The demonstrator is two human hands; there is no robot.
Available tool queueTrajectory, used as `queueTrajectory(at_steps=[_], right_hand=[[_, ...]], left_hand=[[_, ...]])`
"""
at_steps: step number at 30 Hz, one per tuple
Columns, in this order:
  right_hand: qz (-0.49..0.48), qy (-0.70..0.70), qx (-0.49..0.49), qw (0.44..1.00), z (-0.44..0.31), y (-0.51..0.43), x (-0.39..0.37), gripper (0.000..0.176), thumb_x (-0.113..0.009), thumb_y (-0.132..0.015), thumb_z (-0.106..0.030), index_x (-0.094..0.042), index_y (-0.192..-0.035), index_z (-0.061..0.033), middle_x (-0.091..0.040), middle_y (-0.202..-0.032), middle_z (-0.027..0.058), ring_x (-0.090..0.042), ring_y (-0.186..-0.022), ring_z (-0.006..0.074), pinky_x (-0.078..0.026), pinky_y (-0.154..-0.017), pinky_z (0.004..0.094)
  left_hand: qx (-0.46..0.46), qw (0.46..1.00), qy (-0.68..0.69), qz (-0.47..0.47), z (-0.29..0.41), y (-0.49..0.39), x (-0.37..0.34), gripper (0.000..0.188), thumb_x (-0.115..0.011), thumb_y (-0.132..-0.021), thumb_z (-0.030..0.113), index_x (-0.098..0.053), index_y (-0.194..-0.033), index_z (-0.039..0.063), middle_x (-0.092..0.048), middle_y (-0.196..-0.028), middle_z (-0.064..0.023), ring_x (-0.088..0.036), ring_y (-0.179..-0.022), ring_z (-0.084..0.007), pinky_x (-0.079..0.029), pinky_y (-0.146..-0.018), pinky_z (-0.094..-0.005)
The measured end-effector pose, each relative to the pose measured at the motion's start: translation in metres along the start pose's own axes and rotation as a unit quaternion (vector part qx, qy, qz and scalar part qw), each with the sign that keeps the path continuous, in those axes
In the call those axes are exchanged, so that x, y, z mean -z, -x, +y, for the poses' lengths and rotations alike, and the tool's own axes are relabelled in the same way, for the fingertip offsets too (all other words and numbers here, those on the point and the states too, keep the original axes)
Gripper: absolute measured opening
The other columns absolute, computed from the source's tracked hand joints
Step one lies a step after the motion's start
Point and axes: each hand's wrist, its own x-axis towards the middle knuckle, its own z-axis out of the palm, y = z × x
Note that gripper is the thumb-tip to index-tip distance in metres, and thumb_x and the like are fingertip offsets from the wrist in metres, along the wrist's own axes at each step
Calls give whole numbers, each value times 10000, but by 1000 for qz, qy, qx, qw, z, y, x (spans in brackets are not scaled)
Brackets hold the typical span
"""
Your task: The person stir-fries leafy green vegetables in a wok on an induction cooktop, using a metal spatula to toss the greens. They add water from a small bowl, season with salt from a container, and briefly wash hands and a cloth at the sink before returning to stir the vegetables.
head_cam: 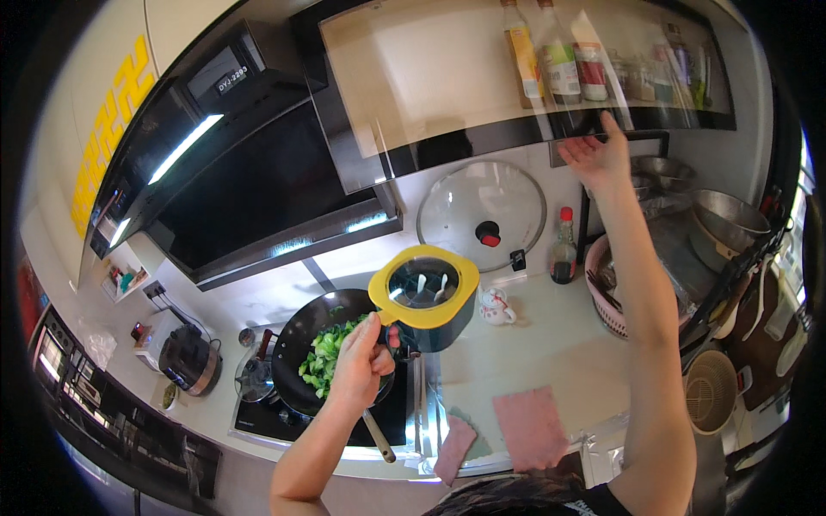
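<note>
My left hand (361, 361) grips the handle of a seasoning container (426, 320) with a yellow rim and clear lid; small white spoon handles show through the lid. Behind my left hand, a black wok (290, 361) with chopped green leafy vegetables (329, 351) sits on the stove. My right hand (599, 155) is raised to the lower edge of a glass-fronted wall cabinet (516, 129), thumb up and fingers spread below the dark frame. Bottles and jars, including a red-labelled jar (590, 72), stand behind the glass.
A glass pan lid (481, 200) leans on the wall beside a red-capped sauce bottle (563, 248) and a small white teapot (495, 306). Pink cloths (530, 427) lie at the counter's front. A pink basket (606, 309) and metal bowls (729, 216) stand right; the range hood (297, 248) overhangs the stove.
</note>
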Motion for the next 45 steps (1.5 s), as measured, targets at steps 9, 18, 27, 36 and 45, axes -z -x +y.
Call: queueTrajectory(at_steps=[9,18,27,36,45], right_hand=[[-249,118,189,942,-61,108,-17,147,-560,-911,-129,-556,-982,-1,-589,-920,127,-602,-906,239,-493,-914,389],[-328,214,251,885,-98,131,-46,177,-577,-908,-179,-574,-971,-14,-629,-845,87,-648,-823,203,-527,-825,334],[-255,428,126,858,-44,146,53,121,-563,-894,-136,-555,-860,-21,-591,-710,38,-596,-666,113,-468,-649,244],[-201,772,-47,601,157,37,313,342,-670,-767,-343,-637,-902,-30,-663,-859,154,-646,-810,280,-492,-679,383],[-42,742,-122,658,273,-2,372,411,-663,-790,-447,-662,-893,-49,-662,-795,89,-633,-691,202,-500,-635,338]], left_hand=[[-138,987,41,-74,45,-29,-46,385,-376,-983,394,-532,-1081,56,-542,-850,-19,-275,-504,-51,-222,-500,-209],[-163,979,83,-91,109,-167,-164,449,-415,-955,423,-512,-1012,-11,-534,-868,-104,-269,-519,-91,-278,-484,-227],[-120,990,53,-54,103,-280,-215,378,-380,-958,414,-481,-895,55,-500,-751,-76,-406,-506,-137,-409,-507,-298],[-210,948,-233,-60,110,-248,-183,577,-505,-930,305,-305,-1333,-56,-373,-1300,-201,-600,-886,-284,-491,-741,-356],[-391,624,-666,120,151,-269,-67,213,-550,-821,122,-682,-950,16,-665,-960,-194,-650,-890,-312,-495,-807,-347]])
